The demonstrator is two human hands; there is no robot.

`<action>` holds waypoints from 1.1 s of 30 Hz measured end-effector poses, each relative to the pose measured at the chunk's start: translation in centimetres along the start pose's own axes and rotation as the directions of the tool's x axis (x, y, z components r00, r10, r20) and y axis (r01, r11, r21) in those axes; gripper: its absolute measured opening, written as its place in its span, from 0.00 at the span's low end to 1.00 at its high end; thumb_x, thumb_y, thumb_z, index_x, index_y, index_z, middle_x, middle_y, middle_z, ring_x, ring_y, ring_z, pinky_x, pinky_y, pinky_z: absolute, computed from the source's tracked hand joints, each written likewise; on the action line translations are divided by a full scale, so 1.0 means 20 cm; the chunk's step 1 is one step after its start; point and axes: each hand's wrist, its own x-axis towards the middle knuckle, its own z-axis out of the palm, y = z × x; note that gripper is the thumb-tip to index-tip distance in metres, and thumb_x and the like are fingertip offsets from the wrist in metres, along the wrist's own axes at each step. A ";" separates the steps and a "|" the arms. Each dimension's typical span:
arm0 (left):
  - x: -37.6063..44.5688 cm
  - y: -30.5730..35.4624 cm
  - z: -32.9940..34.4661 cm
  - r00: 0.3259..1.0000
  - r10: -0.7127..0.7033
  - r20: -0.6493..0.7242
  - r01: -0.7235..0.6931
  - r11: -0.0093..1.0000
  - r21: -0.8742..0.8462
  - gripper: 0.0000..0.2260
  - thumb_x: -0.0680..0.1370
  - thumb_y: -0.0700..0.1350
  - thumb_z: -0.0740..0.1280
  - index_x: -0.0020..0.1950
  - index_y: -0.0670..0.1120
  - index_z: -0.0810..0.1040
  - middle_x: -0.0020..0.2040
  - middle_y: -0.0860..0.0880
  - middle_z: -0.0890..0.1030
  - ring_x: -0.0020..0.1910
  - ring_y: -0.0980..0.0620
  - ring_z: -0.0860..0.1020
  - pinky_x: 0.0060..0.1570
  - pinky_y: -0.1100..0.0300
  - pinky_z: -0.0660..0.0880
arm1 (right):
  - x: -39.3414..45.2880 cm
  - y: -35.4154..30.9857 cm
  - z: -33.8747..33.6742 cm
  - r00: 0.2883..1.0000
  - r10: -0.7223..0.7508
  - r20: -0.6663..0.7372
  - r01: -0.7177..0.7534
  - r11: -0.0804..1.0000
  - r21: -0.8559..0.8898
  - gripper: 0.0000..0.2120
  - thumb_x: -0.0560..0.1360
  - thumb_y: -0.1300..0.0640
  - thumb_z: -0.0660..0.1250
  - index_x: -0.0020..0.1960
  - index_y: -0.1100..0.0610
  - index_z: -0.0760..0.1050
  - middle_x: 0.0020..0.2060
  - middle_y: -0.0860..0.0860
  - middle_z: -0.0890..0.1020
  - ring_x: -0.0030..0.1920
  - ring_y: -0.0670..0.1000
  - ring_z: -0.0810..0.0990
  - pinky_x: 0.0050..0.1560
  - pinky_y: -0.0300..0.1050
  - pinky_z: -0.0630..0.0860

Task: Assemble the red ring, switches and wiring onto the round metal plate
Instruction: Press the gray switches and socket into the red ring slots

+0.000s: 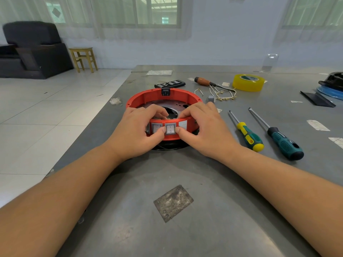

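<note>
Red ring [148, 97] flat on round metal plate [167, 105], grey switches [170, 128] in near wall

I have just one view, from the head camera, looking forward and down across the desk [185, 173] toward 12 o'clock. It sits close: both forearms enter from the bottom corners and the left hand [137, 130] and right hand [202, 128] meet just above frame centre. The wide lens bends the desk's edges. Beyond the far edge, at 12 o'clock, I see the wall and windows; floor tiles fill the 9 to 10 o'clock side.
</note>
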 end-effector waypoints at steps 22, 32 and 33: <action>0.01 -0.07 -0.05 1.000 -0.005 0.024 0.006 1.000 -0.022 0.16 0.80 0.57 0.64 0.63 0.51 0.80 0.54 0.58 0.81 0.53 0.68 0.76 0.56 0.63 0.69 | 0.01 0.01 0.00 0.998 0.066 -0.009 -0.065 0.993 0.100 0.13 0.76 0.39 0.69 0.52 0.47 0.75 0.51 0.43 0.76 0.53 0.49 0.67 0.50 0.42 0.66; -0.01 -0.11 -0.08 0.998 0.036 0.044 -0.035 0.999 -0.011 0.16 0.84 0.54 0.60 0.62 0.48 0.81 0.60 0.55 0.81 0.66 0.61 0.74 0.77 0.59 0.62 | 0.02 0.03 0.00 0.991 0.135 0.005 -0.135 0.984 0.114 0.19 0.73 0.29 0.60 0.48 0.44 0.72 0.50 0.40 0.74 0.56 0.47 0.67 0.48 0.36 0.65; -0.01 -0.11 -0.08 0.998 0.044 0.050 -0.044 0.999 0.006 0.17 0.84 0.55 0.59 0.61 0.48 0.82 0.57 0.54 0.83 0.63 0.57 0.77 0.73 0.55 0.67 | 0.02 0.02 0.00 0.990 0.139 -0.002 -0.139 0.986 0.091 0.21 0.71 0.27 0.59 0.48 0.44 0.71 0.49 0.40 0.73 0.55 0.47 0.67 0.47 0.37 0.66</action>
